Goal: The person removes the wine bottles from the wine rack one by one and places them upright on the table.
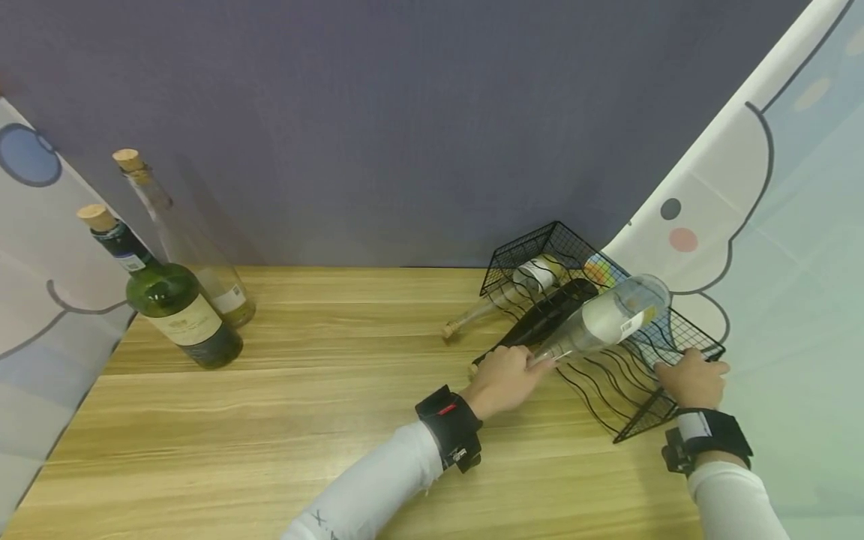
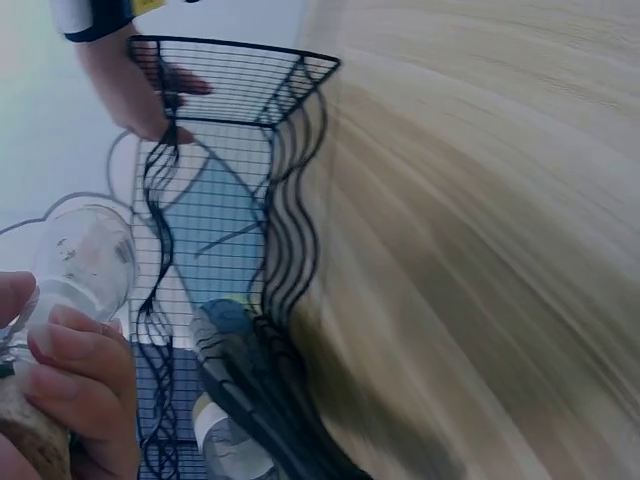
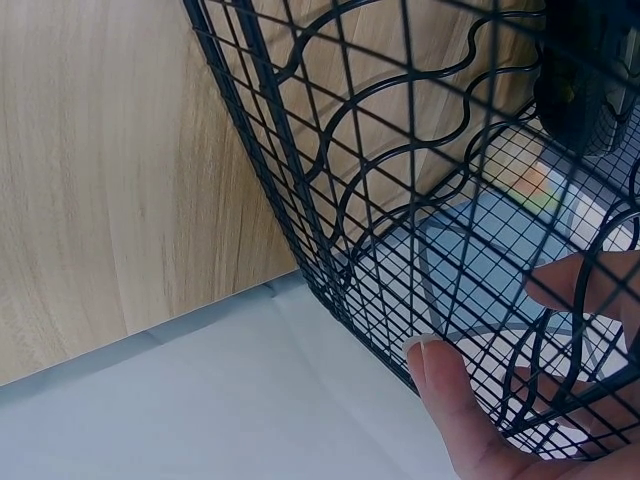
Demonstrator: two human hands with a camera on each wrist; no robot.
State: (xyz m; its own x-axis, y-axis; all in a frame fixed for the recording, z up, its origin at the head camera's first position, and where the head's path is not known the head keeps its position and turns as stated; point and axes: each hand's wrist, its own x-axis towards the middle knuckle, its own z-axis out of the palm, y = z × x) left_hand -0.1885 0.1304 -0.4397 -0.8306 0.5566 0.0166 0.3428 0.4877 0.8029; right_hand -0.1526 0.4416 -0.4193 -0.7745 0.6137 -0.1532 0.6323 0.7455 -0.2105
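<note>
My left hand (image 1: 505, 381) grips a clear glass bottle (image 1: 610, 315) by its neck, with the pale-labelled body tilted up over a black wire bottle rack (image 1: 637, 426). In the left wrist view, a cork (image 2: 35, 430) shows at the mouth under the curled fingers. My right hand (image 1: 692, 381) holds the rack's right end, its thumb (image 3: 440, 385) outside the mesh and its fingers on the other side. Within the rack lie a dark bottle (image 1: 555, 307) and a corked clear bottle (image 1: 538, 276), necks towards the front left.
At the table's left stand a corked green wine bottle (image 1: 182, 311) and a taller corked clear bottle (image 1: 205, 259). The wooden table (image 1: 304, 420) meets a grey wall panel (image 1: 371, 135) at the back and a printed panel (image 1: 796, 300) at the right.
</note>
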